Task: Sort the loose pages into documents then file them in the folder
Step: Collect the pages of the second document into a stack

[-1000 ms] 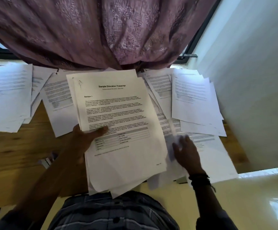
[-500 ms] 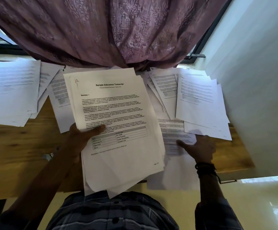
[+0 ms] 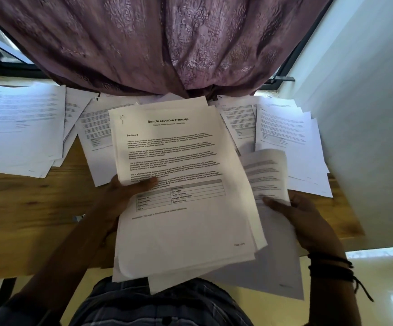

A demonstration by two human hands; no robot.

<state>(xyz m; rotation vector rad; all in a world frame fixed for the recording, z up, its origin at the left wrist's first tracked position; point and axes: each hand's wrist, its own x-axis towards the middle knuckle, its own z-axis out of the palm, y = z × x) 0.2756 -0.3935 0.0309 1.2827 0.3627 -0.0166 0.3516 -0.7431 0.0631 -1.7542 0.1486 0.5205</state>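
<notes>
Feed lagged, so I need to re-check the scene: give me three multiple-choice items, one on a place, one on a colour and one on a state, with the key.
1. Where is the loose page in the right hand relative to the transcript stack?
A. left of it
B. right of it
C. lying on top of it

2. What colour is the curtain?
A. green
B. yellow
C. purple

3. What is the left hand doing?
A. gripping the transcript stack
B. resting open and empty
C. gripping a pen

Key:
1 B: the page is held up beside the stack's right edge.
2 C: the fabric is mauve-purple.
3 A: its thumb presses on the top sheet.
</notes>
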